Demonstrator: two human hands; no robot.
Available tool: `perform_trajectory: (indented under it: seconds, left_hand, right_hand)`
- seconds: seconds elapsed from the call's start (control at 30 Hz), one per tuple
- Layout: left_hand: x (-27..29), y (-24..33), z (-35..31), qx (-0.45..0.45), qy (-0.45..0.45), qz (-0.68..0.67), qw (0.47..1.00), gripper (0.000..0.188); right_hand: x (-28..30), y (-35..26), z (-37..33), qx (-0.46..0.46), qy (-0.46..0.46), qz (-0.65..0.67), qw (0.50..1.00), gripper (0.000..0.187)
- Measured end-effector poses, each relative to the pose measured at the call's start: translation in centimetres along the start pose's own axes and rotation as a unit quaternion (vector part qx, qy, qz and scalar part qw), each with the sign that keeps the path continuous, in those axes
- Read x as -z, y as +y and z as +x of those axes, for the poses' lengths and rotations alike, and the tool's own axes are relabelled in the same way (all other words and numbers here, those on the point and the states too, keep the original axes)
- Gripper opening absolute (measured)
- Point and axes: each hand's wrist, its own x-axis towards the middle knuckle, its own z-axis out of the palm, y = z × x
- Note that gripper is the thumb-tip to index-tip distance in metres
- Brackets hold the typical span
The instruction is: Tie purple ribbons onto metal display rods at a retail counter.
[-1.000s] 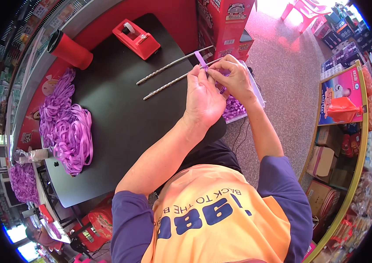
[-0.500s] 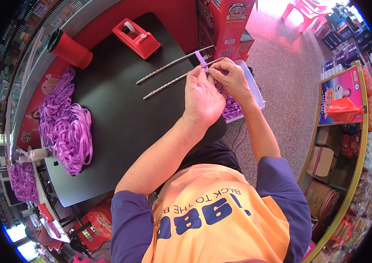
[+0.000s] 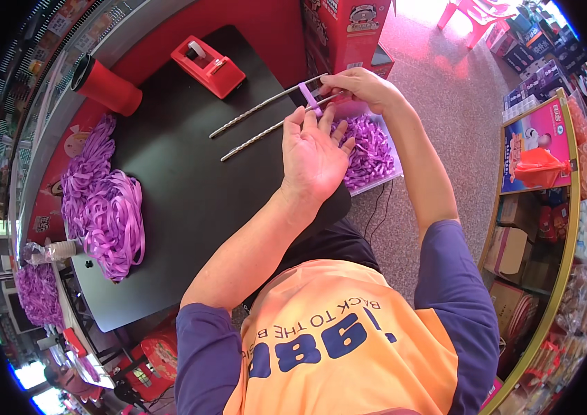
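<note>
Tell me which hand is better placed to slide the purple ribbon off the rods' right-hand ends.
Probably the right hand: its fingertips are at those ends of the twisted rods, near the purple ribbon. The left hand is palm up, fingers spread.

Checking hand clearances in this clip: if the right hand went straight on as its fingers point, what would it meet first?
Probably the purple ribbon across the two grey rods, just left of the right hand; depth is unclear, so it might brush the rods first.
</note>
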Motion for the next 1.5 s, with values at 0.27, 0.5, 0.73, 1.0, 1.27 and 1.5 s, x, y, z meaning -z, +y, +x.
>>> perform_trajectory:
  seconds: [0.27, 0.5, 0.73, 1.0, 1.27, 1.5]
  left_hand:
    - [0.4, 0.0, 0.1, -0.010, -0.016, -0.010, 1.000, 0.081]
    - [0.6, 0.3, 0.1, -0.010, -0.023, -0.011, 1.000, 0.077]
    - [0.6, 0.3, 0.1, -0.002, -0.017, -0.015, 1.000, 0.073]
    - [0.5, 0.1, 0.1, 0.007, -0.010, -0.025, 1.000, 0.065]
    - [0.8, -0.5, 0.5, 0.004, -0.007, 0.059, 0.998, 0.099]
    - [0.7, -0.9, 0.8, -0.040, -0.037, 0.058, 0.997, 0.101]
  right_hand:
    - [0.6, 2.7, 2.3, -0.063, -0.138, 0.227, 0.962, 0.025]
    - [-2.9, 5.6, 3.9, -0.060, -0.204, 0.347, 0.914, 0.024]
    - [-6.2, 5.6, 3.4, -0.062, -0.172, 0.457, 0.870, 0.024]
    - [-5.7, 5.2, 2.2, -0.085, -0.096, 0.345, 0.930, 0.019]
    - [-2.1, -1.4, -2.3, 0.189, 0.227, -0.124, 0.947, 0.029]
    - [-6.0, -5.6, -3.9, 0.158, 0.174, -0.402, 0.885, 0.033]
